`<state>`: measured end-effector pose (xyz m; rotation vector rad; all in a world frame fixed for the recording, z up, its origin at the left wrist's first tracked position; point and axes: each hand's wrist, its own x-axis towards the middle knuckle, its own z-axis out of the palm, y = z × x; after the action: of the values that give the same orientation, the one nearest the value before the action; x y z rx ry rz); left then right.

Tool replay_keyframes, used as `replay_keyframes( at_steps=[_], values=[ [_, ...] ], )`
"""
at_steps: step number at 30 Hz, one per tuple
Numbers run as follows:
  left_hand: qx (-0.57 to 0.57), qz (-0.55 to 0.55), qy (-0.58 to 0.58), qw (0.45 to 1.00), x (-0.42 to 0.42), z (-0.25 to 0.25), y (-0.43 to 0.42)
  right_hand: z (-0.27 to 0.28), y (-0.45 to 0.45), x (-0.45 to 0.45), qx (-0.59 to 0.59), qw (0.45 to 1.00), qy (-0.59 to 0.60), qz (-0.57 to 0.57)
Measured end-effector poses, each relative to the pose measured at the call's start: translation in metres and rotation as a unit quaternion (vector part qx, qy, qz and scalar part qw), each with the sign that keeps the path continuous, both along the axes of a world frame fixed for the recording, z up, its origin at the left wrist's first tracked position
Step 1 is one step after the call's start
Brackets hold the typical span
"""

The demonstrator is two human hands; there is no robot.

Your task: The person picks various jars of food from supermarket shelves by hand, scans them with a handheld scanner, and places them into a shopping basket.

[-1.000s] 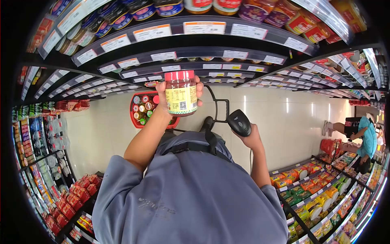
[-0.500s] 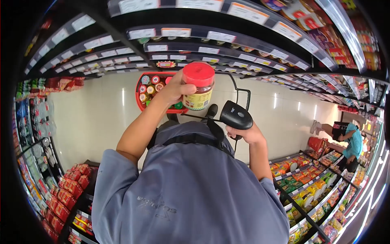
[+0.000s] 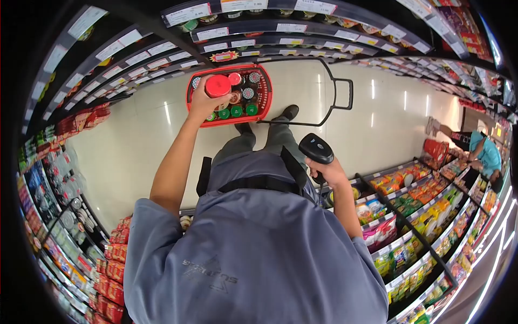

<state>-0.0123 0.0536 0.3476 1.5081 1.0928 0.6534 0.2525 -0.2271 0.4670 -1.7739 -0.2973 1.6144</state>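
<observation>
My left hand (image 3: 203, 103) is closed round a jar (image 3: 218, 86) with a wide red lid. It is over the left part of a red shopping basket (image 3: 266, 102), and the jar hides some of what lies inside. Several other jars fill the basket, among them green-lidded jars (image 3: 236, 111) along the near side and a smaller red-lidded jar (image 3: 234, 79). Whether the held jar touches the ones below, I cannot tell. On the right, in front of my hip, my right hand (image 3: 330, 171) grips a black barcode scanner (image 3: 316, 149) by its handle.
Shelves with price labels (image 3: 291, 28) run across the far side. The basket's black handle (image 3: 342, 94) lies over to the right above the tiled floor (image 3: 377, 129). Snack shelves (image 3: 410, 216) stand at right, near a person in a teal shirt (image 3: 484, 154). Red packages (image 3: 113, 259) are at left.
My left hand has carried the jar left and lower, from in front of me to over the basket. More of the basket now shows. The scanner has shifted slightly right.
</observation>
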Motion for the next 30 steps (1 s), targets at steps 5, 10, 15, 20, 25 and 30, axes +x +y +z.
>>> replay_keyframes(
  at_steps=[5, 10, 15, 20, 25, 30],
  values=[
    [0.108, -0.005, 0.16, 0.981, 0.018, -0.062, 0.019, -0.024, -0.014, -0.002, -0.033, 0.999, 0.015, -0.039],
    [0.144, -0.009, 0.226, 0.963, 0.067, -0.107, 0.029, -0.046, -0.027, 0.009, -0.096, 0.994, -0.013, -0.057],
    [0.089, -0.05, 0.287, 0.952, 0.114, -0.169, 0.042, -0.072, -0.039, 0.023, -0.146, 0.987, -0.018, -0.061],
    [0.107, -0.098, 0.362, 0.921, 0.161, -0.223, 0.052, -0.111, -0.053, 0.038, -0.178, 0.982, -0.012, -0.062],
    [0.095, -0.131, 0.412, 0.897, 0.188, -0.266, 0.05, -0.15, -0.07, 0.046, -0.189, 0.978, 0.006, -0.094],
    [0.105, -0.169, 0.43, 0.881, 0.2, -0.306, 0.041, -0.175, -0.079, 0.049, -0.227, 0.971, 0.012, -0.078]
  ],
)
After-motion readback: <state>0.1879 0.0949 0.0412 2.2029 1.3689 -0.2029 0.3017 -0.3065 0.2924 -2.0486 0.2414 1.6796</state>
